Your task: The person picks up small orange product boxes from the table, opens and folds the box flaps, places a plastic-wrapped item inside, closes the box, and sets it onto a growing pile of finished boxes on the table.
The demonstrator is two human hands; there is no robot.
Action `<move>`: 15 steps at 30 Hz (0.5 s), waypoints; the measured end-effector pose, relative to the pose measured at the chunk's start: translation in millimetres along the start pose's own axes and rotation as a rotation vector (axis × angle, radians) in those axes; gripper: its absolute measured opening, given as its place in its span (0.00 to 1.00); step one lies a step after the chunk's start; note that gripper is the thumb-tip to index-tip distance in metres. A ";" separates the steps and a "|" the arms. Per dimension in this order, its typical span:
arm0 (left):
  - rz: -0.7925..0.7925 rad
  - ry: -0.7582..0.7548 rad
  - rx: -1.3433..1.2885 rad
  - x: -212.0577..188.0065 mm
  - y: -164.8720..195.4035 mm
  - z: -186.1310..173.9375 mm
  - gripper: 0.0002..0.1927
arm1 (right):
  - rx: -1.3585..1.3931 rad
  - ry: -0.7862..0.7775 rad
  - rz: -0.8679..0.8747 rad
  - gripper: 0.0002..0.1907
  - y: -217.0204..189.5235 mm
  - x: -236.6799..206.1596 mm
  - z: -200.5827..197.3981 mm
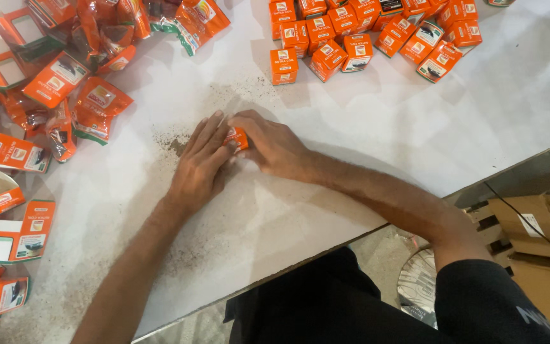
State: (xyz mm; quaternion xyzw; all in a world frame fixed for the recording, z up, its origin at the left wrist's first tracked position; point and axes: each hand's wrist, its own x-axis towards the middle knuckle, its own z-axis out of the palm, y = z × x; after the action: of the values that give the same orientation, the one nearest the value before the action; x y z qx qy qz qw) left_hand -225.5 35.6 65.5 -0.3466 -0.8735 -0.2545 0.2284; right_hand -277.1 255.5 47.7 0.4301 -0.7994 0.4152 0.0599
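Desk [377, 134], pale and dusted with dark specks near its middle, carries everything here: a heap of shiny orange sachets [90, 105] and flat, unfolded orange cartons [17, 232] along its left side, and a cluster of closed small orange boxes [364, 35] standing close together at the far edge. Brown cardboard boxes [536, 229] sit off the desk to the right. Left hand [198, 169] lies with fingers stretched forward, touching the small orange carton [237, 137] near the middle of the desk; right hand [272, 146] meets it from the other side, its grip clamped on the same carton, which is mostly hidden between the fingers. Judging by its size and thin card walls, the carton should be light, easily crushed, and best pinched on opposite flat faces rather than on its flaps
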 end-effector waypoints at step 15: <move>-0.318 0.221 -0.035 -5.4 0.9 5.0 0.20 | -1.172 -0.097 0.365 0.39 88.9 52.4 -107.9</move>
State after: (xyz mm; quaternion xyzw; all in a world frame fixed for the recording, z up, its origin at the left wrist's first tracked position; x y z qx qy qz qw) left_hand -222.4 36.5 58.9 -0.1780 -0.8824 -0.3389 0.2736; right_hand -403.5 324.6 87.0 0.2003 -0.9571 -0.1099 0.1780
